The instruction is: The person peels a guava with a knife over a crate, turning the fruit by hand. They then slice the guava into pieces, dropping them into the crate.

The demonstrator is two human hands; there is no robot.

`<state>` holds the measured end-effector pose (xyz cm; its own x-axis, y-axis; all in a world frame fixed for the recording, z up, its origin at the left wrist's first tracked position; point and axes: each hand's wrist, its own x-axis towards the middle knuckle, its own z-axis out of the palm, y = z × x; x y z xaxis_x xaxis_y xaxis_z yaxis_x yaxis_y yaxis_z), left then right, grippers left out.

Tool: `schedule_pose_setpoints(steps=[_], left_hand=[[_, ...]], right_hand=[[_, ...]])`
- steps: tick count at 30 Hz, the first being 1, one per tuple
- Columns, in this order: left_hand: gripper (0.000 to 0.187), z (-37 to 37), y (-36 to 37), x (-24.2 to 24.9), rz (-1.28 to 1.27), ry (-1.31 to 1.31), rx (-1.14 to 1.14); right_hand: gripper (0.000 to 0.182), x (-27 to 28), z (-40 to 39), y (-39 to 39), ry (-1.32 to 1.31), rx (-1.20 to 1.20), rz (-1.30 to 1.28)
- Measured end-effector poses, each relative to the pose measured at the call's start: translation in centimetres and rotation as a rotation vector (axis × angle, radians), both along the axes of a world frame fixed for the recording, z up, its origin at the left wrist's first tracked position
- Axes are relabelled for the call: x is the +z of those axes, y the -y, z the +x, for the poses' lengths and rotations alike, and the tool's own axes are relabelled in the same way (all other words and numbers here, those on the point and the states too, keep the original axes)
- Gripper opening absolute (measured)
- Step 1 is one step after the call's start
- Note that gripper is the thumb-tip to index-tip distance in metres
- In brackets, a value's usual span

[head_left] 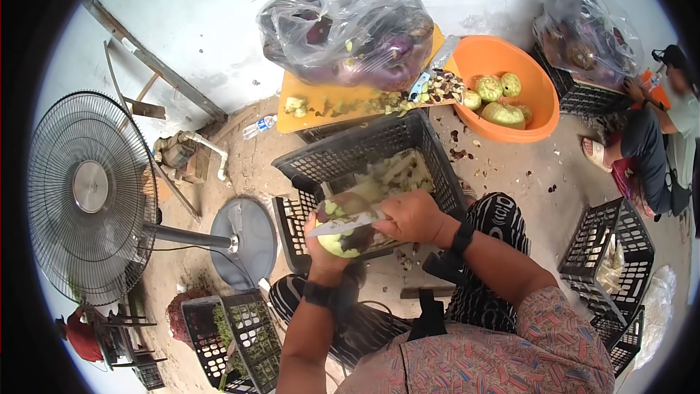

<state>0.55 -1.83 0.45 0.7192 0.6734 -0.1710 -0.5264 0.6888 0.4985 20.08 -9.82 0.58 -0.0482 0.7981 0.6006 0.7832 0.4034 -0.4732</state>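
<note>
My left hand [324, 254] is wrapped round a partly peeled purple vegetable that looks like a kohlrabi [337, 245], with pale green flesh showing among dark patches of skin. A knife [337, 227] is gripped in my right hand [414, 217]. Its wide blade points left and lies across the top of the kohlrabi. Below both hands stands a black plastic crate [350, 147], with pale peelings [397, 171] inside it.
Beyond the crate, a yellow board [310, 122] bears a plastic bag [346, 33] of purple vegetables, trimmings and another knife [432, 73]. An orange basin [539, 102] holds several peeled ones. A standing fan [91, 186] is at left, black crates [612, 248] and a seated person [656, 138] at right.
</note>
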Motion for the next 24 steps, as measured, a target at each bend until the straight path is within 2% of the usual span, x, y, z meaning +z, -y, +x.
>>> schedule_pose_setpoints(steps=[8,10,11,12,14,15,17,20,24], left_hand=[[0.06,-0.6,-0.1,-1.0,-0.04,0.044,0.003],[0.056,-0.4,-0.3,-1.9,-0.011,-0.037,0.022],[0.054,-0.4,-0.1,-2.4,-0.094,0.123,-0.024],[0.054,-0.3,0.0,-2.3,-0.094,0.121,-0.021],[0.055,-0.1,-0.2,-2.1,-0.035,0.012,-0.007],[0.056,-0.1,-0.3,-2.0,-0.007,-0.002,0.014],[0.057,-0.8,0.1,-1.7,0.011,-0.001,-0.011],[0.058,-1.0,0.2,-1.4,-0.008,-0.031,0.016],[0.058,-0.2,-0.1,-1.4,0.015,-0.048,0.05]], right_hand=[[0.035,0.8,-0.6,0.3,0.057,0.004,0.064],[0.032,1.5,-0.9,0.4,0.06,0.038,0.05],[0.03,1.6,-1.0,0.3,0.059,0.07,0.038],[0.03,1.5,-1.0,0.2,0.057,0.073,0.038],[0.031,0.9,-0.6,0.0,0.096,0.029,0.03],[0.031,0.4,-0.3,-0.3,0.095,0.027,0.03],[0.032,-0.6,0.6,-1.0,0.057,-0.128,-0.098],[0.033,0.2,1.4,-1.0,0.043,-0.203,-0.137],[0.034,0.8,0.6,-0.4,-0.005,-0.179,-0.098]])
